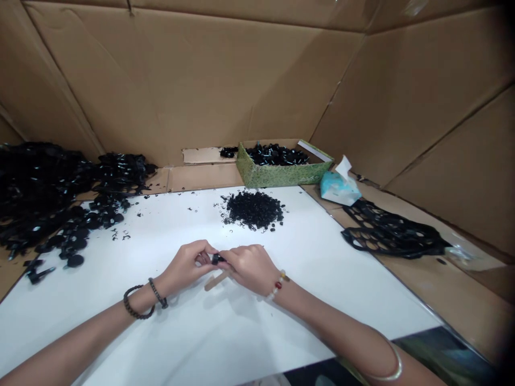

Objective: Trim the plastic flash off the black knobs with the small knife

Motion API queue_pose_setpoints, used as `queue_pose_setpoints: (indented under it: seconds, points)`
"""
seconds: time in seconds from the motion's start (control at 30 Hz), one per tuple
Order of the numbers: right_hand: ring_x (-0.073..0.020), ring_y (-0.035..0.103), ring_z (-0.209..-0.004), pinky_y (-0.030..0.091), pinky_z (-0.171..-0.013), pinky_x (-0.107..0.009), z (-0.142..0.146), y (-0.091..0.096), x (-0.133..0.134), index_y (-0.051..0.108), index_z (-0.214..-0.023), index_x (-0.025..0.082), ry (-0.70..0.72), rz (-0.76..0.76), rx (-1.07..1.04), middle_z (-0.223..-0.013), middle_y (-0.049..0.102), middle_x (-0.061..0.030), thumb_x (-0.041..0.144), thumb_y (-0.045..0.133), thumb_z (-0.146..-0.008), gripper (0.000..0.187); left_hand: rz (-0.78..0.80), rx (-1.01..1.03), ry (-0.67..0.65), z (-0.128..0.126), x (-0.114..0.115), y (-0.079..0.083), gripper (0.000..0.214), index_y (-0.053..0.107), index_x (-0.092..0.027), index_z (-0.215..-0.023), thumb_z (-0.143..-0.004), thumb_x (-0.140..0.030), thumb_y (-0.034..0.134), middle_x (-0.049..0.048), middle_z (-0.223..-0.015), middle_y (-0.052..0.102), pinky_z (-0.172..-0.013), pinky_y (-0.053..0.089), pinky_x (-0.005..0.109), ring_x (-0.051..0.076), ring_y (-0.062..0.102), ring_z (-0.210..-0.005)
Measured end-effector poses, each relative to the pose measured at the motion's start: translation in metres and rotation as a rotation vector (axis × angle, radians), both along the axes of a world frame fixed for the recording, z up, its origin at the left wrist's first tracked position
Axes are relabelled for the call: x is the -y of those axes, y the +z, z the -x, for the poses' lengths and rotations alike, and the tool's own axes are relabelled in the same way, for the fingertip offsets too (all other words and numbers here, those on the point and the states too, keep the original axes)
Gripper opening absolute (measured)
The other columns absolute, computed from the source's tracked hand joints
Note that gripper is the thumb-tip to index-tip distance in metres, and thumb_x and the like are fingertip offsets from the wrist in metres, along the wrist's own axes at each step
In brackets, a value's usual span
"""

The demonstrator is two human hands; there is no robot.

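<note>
Just on the near side of the pile of small black pieces (255, 210), the left hand (185, 267) is pinching a small black part (217, 259) between thumb and finger, and the right hand (249, 268) is gripping that part's other end, a tan stick (215, 281) showing below it. Behind the pile a green box (277, 176) is holding more black parts, while to its left a large dark heap (44, 182) is lying partly on the counter (173, 228)

Reaching in from both sides with forearms (330, 316), holding wrists (142, 299) nearly straight; pinching thumb-to-forefinger with left hand (188, 267), curling right hand (250, 268) palm-down, nearly meeting at fingertips (209, 249).
</note>
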State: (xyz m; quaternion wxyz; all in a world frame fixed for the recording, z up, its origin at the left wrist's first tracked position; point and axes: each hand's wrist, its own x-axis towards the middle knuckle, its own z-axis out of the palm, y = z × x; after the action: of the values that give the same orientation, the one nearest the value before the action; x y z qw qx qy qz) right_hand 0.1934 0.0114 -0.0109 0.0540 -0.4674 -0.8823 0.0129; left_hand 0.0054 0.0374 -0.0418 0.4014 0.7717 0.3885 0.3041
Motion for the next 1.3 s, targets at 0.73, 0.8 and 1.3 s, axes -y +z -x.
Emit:
queue_pose_setpoints:
  seconds: [0.73, 0.8, 1.3]
  points:
    - [-0.0088, 0.033, -0.053, 0.026, -0.051, -0.023, -0.015, 0.009, -0.012, 0.051, -0.063, 0.015, 0.032, 0.516, -1.037, -0.056, 0.04, 0.0031, 0.049, 0.042, -0.086, 0.041, 0.425, 0.541, -0.023, -0.006, -0.003, -0.001, 0.035, 0.038, -0.019, -0.077, -0.071, -0.028, 0.071, -0.006, -0.068, 0.052, -0.055, 0.045, 0.022, 0.007, 0.053, -0.054]
    - [-0.0085, 0.031, -0.051, 0.024, -0.049, -0.024, -0.019, 0.012, -0.015, 0.051, -0.06, 0.016, 0.002, 0.507, -1.081, -0.054, 0.037, 0.0038, 0.046, 0.044, -0.085, 0.04, 0.388, 0.502, -0.06, -0.005, -0.002, -0.001, 0.03, 0.04, -0.019, -0.078, -0.074, -0.026, 0.069, -0.0043, -0.073, 0.053, -0.057, 0.046, 0.023, 0.008, 0.054, -0.059]
    - [-0.0073, 0.018, -0.044, 0.015, -0.044, -0.024, -0.027, 0.015, -0.022, 0.049, -0.061, 0.017, -0.086, 0.594, -1.296, -0.048, 0.022, 0.0076, 0.045, 0.045, -0.084, 0.037, 0.594, 0.589, 0.046, -0.004, -0.007, -0.001, 0.036, 0.04, -0.018, -0.072, -0.07, -0.034, 0.072, -0.0004, -0.07, 0.066, -0.056, 0.049, 0.021, 0.009, 0.06, -0.056]
